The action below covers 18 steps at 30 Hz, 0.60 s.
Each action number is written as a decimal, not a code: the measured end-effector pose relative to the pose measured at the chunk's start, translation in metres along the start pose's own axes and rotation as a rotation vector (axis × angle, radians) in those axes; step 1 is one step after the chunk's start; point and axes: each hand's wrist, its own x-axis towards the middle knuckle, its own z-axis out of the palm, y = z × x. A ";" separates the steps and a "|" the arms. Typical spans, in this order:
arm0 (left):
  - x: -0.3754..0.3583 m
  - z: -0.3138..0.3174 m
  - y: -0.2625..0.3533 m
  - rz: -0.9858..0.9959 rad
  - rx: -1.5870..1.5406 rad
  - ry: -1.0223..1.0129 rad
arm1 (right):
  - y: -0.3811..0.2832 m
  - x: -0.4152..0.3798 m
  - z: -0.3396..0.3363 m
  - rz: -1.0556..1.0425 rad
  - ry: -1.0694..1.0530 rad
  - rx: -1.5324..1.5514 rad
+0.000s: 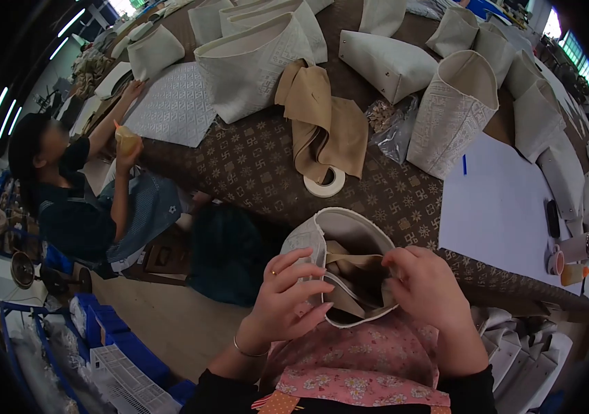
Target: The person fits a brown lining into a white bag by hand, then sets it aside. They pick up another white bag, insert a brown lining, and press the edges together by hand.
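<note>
A white embossed bag shell with a tan lining inside sits upright at my lap, its mouth facing up. My left hand lies against its left side, fingers spread and stretched toward the rim. On the right, my right hand has its fingers curled over the rim and pinched at the edge; the fingertips are partly hidden inside the bag. Beyond it on the table are a roll of white tape and folded tan fabric.
Several white bag shells stand across the brown patterned table. A clear plastic bag and a white sheet lie to the right, near glue bottles. At left, a co-worker holds a bottle. Blue crates stand below.
</note>
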 end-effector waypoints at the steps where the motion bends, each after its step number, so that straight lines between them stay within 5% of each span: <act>1: 0.004 0.002 0.001 -0.001 0.045 -0.038 | -0.002 0.006 -0.002 -0.057 -0.021 -0.036; 4: 0.014 0.014 0.004 -0.019 0.115 -0.102 | -0.014 0.036 0.012 -0.265 0.125 -0.007; 8: 0.021 0.014 0.012 -0.200 0.165 -0.191 | -0.008 0.063 0.054 -0.234 0.004 0.123; 15: -0.009 -0.008 0.003 -0.153 0.418 -0.339 | 0.004 0.049 0.051 -0.183 -0.089 0.085; 18: -0.011 -0.008 0.005 -0.220 0.510 -0.081 | 0.008 0.045 0.048 -0.107 -0.050 0.027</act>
